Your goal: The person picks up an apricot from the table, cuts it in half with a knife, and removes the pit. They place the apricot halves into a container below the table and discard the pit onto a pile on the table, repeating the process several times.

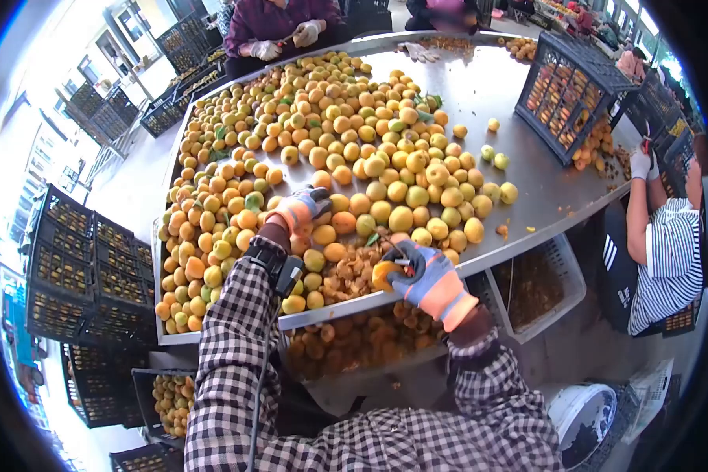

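Orange-and-grey gloves cover both my hands. My left hand (299, 211) reaches into the heap of yellow-orange fruit (362, 130) on the metal table; its fingertips rest among the fruit, and what they hold, if anything, is hidden. My right hand (429, 279) grips an orange fruit (385, 275) near the table's front edge, with a small dark tool partly visible at the fingers. Between the hands lies a pile of brownish-orange cut pieces (354, 271). Under the edge, a container of fruit pieces (354, 342) is partly hidden by my arms.
A tipped black crate (566, 94) stands on the table (480, 79) at the right. Co-workers sit across (279, 27) and at the right (669, 252). A grey bin (539, 287) is below the front edge. Stacked crates (63, 267) stand left; a white bucket (586, 413) lower right.
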A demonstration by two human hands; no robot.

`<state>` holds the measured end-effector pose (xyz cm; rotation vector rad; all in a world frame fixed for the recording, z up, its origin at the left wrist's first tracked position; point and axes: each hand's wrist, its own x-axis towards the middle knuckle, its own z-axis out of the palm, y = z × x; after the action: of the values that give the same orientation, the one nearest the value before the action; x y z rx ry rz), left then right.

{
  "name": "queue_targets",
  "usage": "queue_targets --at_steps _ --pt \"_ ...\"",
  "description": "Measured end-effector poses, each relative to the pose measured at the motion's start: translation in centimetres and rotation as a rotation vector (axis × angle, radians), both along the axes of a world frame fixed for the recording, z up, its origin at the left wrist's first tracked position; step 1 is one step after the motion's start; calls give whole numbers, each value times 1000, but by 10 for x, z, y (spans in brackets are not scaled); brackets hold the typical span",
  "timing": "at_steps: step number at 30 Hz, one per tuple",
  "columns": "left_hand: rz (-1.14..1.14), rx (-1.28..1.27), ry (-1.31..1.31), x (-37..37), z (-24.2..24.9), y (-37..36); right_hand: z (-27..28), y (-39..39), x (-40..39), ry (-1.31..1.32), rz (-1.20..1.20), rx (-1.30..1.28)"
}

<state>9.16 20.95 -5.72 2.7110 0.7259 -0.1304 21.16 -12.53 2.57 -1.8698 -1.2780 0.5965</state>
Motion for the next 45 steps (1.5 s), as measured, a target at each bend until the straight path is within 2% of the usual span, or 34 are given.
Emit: queue_targets --at_steps 1,3,5,8,9,11,12,13,15,16,17,19,21,22,25,27,30,32,33,36,37,38,40,41,43,44,45 --pt "0 -5 15 -4 2 -9 14 -4 -1 38 -24 -61" --pt "74 -48 -152 -10 4 -25 1 -8 1 32 -16 -21" --pt "238 -178 -315 -14 12 -29 1 -14 -2 29 18 -58" --pt "320 -316 -431 -17 -3 -6 -15 -17 -4 30 11 -45" --pt "318 -310 -433 -19 6 -13 -18 -17 -4 29 10 -39" --pt "258 -1 -493 -23 22 -29 -22 -17 -2 31 -2 -42" --pt "238 75 -605 -25 20 -31 -20 -19 -2 26 7 -57" --pt "257 -2 -656 -27 21 -31 -17 -20 -2 30 5 -59" --pt "196 -255 -933 -33 26 -43 -14 -22 -4 59 16 -39" --pt "436 -840 -981 -41 49 -69 -17 -23 -5 38 33 -44" --pt "393 -1018 -1042 -52 73 -95 -14 -24 -6 40 39 -46" --pt "345 -1286 -1133 -70 75 -116 -6 -26 -8 27 126 -120" --pt "356 -1473 -1194 -81 65 -131 -11 -25 -6 -2 213 -72" --pt "312 -1512 -1205 -85 67 -143 -9 -26 -6 -61 280 -136" --pt "333 -1603 -1198 -89 76 -171 -5 -23 -10 -125 392 -271" --pt "306 -1462 -1151 -92 74 -180 -3 -19 -14 -200 467 -357" --pt "322 -1431 -1172 -93 75 -186 1 -18 -14 -164 512 -405" --pt "410 -1506 -1134 -96 77 -185 0 -19 -14 -143 521 -390" --pt "462 -1461 -1126 -97 77 -186 -1 -19 -14 -119 526 -364" --pt "441 -1416 -1132 -104 75 -181 -7 -19 -14 -230 536 -404" --pt "349 -1487 -1127 -106 73 -176 -6 -20 -13 -229 538 -409" --pt "253 -1555 -1119 -107 71 -175 -3 -20 -13 -162 527 -375" --pt "268 -1592 -1103 -107 85 -184 -4 -20 -11 33 471 -269" --pt "283 -1625 -1082 -106 92 -189 -5 -20 -12 32 470 -272" --pt "263 -1606 -1076 -102 93 -194 2 -16 -19 443 213 -138" --pt "242 -1558 -1044 -100 91 -196 -11 -14 -22 433 229 97" --pt "222 -1509 -1012 -98 89 -198 -25 -11 -26 431 227 96"
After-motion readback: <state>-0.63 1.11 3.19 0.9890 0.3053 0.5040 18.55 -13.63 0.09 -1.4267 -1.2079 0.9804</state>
